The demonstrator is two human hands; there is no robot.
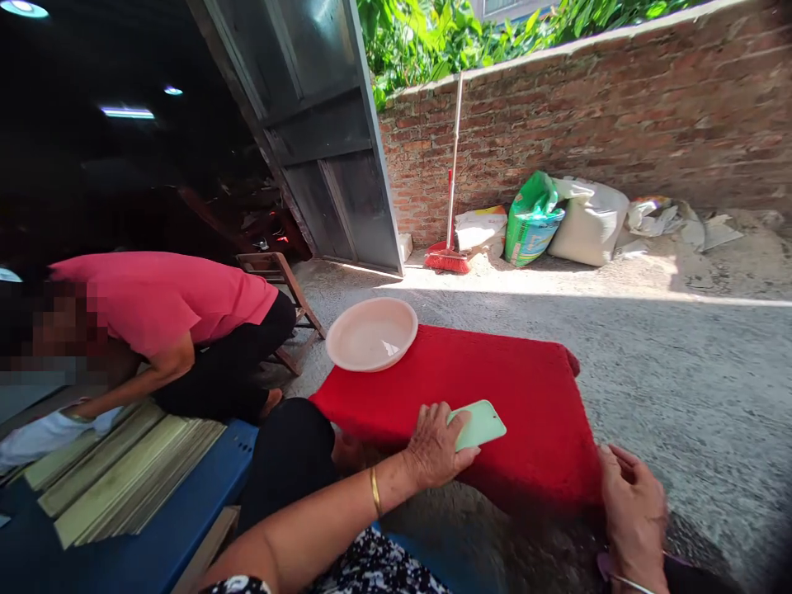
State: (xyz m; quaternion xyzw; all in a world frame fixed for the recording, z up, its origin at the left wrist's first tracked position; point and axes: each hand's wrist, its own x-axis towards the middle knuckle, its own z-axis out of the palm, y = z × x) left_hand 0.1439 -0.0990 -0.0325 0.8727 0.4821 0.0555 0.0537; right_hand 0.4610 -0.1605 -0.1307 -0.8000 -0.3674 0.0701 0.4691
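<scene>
A red cloth (483, 363) with a fuzzy surface is spread over what looks like a low table or bench in front of me. My left hand (436, 445) is closed around one end of a pale green flat piece (483, 423) with rounded corners and a small hole. This piece lies low over the cloth's front part, and its exact kind is unclear. At the cloth's right edge, my right hand (634, 499) has its fingers curled in, thumb and forefinger pinching the edge. On the far left corner of the cloth rests a pale pink basin (371, 334), with a bright reflection inside.
At left, a person in a pink shirt (154, 297) leans over stacks of thin strips (133, 478) on a blue surface (186, 516). A metal door (322, 140), a red broom (449, 261), a green sack (533, 223) and a white sack (591, 221) stand beyond, near a brick wall (619, 107).
</scene>
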